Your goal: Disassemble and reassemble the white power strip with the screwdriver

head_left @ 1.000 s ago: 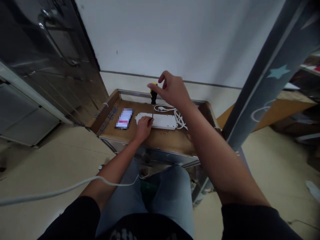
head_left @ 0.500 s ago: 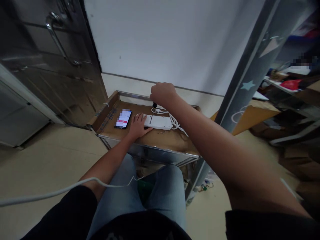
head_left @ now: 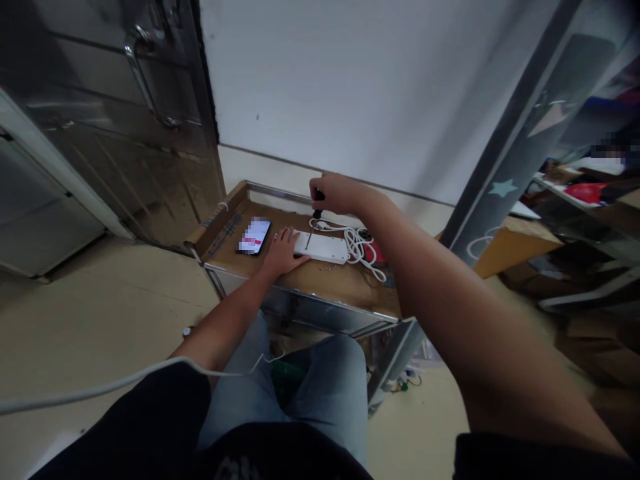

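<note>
A white power strip [head_left: 327, 248] lies face down on the brown tabletop, screw holes showing on its upward side. Over its left end rests my left hand [head_left: 283, 253], thumb along the near edge and fingers on the far side, gripping it. My right hand [head_left: 333, 193] is closed around the dark handle of a screwdriver [head_left: 318, 213]. The screwdriver stands nearly upright, slightly tilted, and its thin shaft reaches down to the strip near my left fingers. Several small screws [head_left: 327, 268] lie just in front of the strip.
A phone with a lit screen [head_left: 255, 237] lies left of my left hand. The strip's coiled white cable [head_left: 357, 247] lies to the right, beside a red object [head_left: 373, 252] partly behind my forearm. A raised rim [head_left: 217, 223] borders the cart's left side.
My right hand has tilted and shifted slightly, showing more of the screwdriver handle. The view has moved a little, so more cable and the red object show. The screwdriver stays on the strip.
</note>
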`<state>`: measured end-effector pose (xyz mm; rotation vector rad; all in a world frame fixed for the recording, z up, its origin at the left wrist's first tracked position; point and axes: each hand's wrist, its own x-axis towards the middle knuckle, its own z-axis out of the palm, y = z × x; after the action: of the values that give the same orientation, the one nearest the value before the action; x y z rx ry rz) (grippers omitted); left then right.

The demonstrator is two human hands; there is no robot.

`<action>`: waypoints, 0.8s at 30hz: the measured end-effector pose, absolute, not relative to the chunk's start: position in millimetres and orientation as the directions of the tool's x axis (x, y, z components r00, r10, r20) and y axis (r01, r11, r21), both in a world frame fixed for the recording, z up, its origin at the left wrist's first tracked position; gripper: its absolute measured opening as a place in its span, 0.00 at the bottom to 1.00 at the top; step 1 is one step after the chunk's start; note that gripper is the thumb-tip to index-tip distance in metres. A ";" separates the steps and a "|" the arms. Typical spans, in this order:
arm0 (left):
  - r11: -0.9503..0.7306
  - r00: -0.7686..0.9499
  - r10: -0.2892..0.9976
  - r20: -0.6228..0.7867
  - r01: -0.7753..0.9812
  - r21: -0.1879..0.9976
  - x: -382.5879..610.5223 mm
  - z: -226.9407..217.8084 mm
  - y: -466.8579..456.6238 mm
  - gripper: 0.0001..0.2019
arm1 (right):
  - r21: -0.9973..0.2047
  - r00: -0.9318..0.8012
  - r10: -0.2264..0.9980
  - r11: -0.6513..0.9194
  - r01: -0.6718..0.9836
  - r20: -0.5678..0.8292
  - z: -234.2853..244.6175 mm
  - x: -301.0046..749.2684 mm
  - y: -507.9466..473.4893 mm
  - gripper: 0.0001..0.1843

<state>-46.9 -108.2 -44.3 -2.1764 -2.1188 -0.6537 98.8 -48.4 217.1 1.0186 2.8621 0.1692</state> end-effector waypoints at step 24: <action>-0.089 -0.025 0.933 0.358 0.950 0.298 -48.4 -49.7 -105.2 0.46 | 0.227 -0.737 0.660 0.747 0.625 -0.144 226.8 90.3 -53.7 0.26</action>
<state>-48.4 -105.2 -49.7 -2.1687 -2.0952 -0.7437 90.3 -53.7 226.8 1.0184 2.7313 0.2404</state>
